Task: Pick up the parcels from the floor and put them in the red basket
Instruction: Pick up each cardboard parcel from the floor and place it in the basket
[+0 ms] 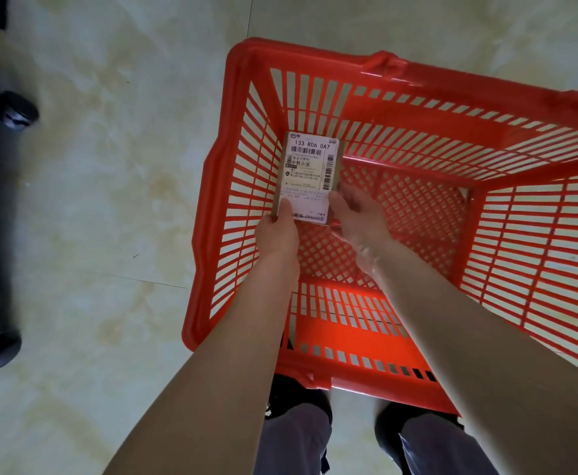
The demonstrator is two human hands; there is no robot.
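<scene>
Parcel (309, 176): a small cardboard box with a white shipping label, held label-up inside the basket's left side, above the mesh bottom.
Left hand (277, 234): grips the parcel's near left corner, thumb on the label.
Right hand (356, 219): holds the parcel's near right edge, fingers partly hidden beneath.
Red basket (208, 234): stands on the floor (92, 200) before the person's feet; no other parcel shows inside.
Progress: an early stage, it seems; this parcel is inside but not yet released.
Remaining: no further parcels appear on the visible floor; any others lie out of view.
</scene>
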